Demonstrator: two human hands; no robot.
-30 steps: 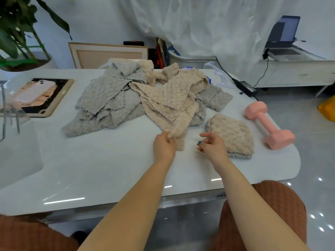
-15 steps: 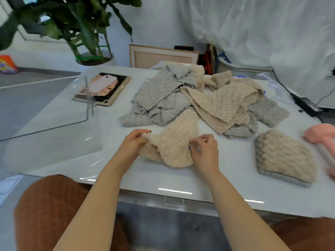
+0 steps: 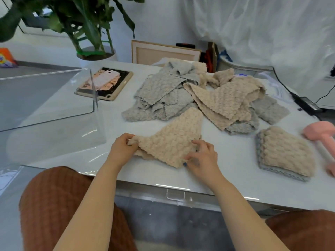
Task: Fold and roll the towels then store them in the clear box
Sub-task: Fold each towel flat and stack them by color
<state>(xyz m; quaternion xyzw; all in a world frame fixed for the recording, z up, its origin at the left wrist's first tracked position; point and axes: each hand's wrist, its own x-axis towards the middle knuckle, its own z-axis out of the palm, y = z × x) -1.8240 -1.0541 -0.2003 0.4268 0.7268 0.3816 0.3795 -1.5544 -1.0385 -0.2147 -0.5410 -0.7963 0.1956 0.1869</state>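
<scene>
Left hand (image 3: 121,151) grip pinching the beige towel's (image 3: 172,142) left corner, right hand (image 3: 203,158) grip holding its near edge, towel on the white surface (image 3: 226,160), clear box (image 3: 54,113) left, towel pile (image 3: 195,95) far

Bare table (image 3: 226,171) runs along the near edge, open to a hand, between the clear box (image 3: 54,113) at the left edge and the folded towel stack (image 3: 284,153) toward the right edge; the towel pile (image 3: 190,95) blocks the middle toward the far edge; a pink dumbbell (image 3: 320,134) crowds the right edge.
</scene>
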